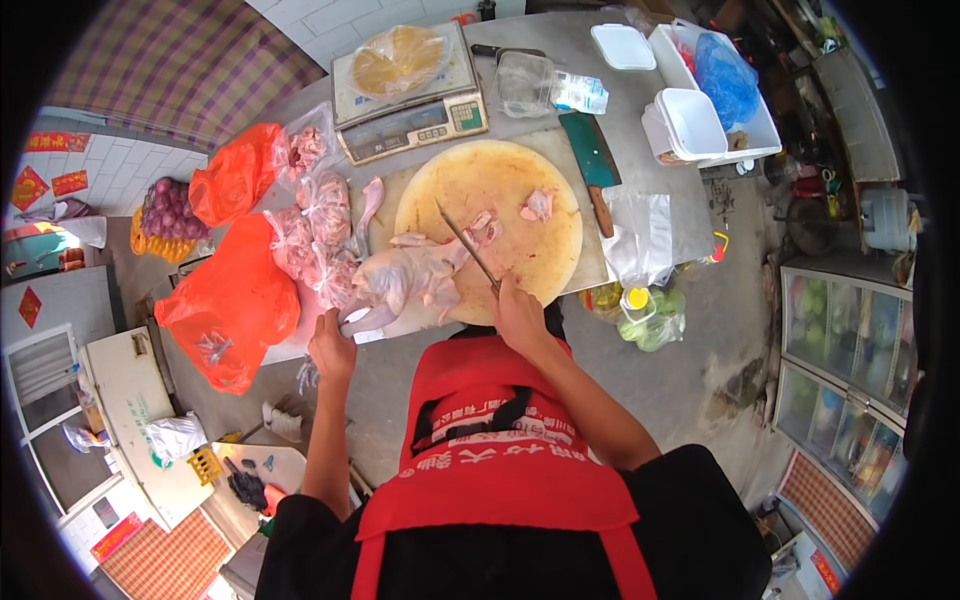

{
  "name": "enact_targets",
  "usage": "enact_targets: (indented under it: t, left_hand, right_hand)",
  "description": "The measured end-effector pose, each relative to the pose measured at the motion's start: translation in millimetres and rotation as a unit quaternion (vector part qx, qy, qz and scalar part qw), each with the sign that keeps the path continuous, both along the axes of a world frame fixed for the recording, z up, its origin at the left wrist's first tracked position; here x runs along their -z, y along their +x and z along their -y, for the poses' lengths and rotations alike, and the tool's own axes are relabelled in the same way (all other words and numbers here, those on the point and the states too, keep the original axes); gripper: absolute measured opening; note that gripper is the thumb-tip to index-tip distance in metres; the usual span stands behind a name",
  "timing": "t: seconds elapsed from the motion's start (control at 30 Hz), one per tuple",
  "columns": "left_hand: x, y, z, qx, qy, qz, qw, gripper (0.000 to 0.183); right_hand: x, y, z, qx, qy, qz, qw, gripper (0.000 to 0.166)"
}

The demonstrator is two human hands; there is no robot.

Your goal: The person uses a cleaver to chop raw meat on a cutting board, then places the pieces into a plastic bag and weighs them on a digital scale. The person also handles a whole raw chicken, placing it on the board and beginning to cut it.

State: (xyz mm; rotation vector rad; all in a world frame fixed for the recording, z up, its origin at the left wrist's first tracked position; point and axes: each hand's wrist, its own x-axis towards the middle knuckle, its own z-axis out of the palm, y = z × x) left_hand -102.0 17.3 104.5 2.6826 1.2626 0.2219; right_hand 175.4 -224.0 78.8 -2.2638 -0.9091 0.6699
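A plucked raw bird (405, 276), seemingly poultry, lies across the left edge of a round, yellowish chopping board (491, 169). My left hand (332, 346) grips one leg of the bird at the table's front edge, and a foot hangs below it. In my right hand (519, 313) is a narrow-bladed knife (466, 244), its blade pointing up and left over the board, close to the bird's right end. Whether the blade touches the meat I cannot tell. Small cut pieces lie beside the blade, and another raw piece (537, 205) rests farther right.
Bagged meat (326, 206) and red plastic bags (232, 300) crowd the left side. Behind the board stands a weighing scale (409, 97). A cleaver (590, 161) lies at the right, near a clear plastic bag (639, 232). White tubs (694, 124) occupy the far right corner.
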Motion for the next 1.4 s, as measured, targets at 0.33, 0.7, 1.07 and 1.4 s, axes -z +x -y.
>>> enact_targets:
  t: [0.33,0.7,1.07,1.4]
  left_hand:
    - [-2,-3,11,-0.005,-0.045,0.022,0.999,0.05]
    - [-9,-10,17,0.016,-0.047,0.035,0.998,0.046]
    - [-3,-4,16,-0.004,-0.071,0.043,0.997,0.046]
    - [5,-14,19,-0.026,-0.133,0.059,0.989,0.049]
  right_hand:
    - [-57,28,-10,0.066,0.041,0.023,0.997,0.027]
    - [-14,5,21,0.054,-0.071,-0.027,0.996,0.029]
    - [39,-12,8,-0.035,-0.136,-0.045,0.989,0.036]
    - [-72,-5,-16,0.068,0.135,-0.015,0.988,0.028]
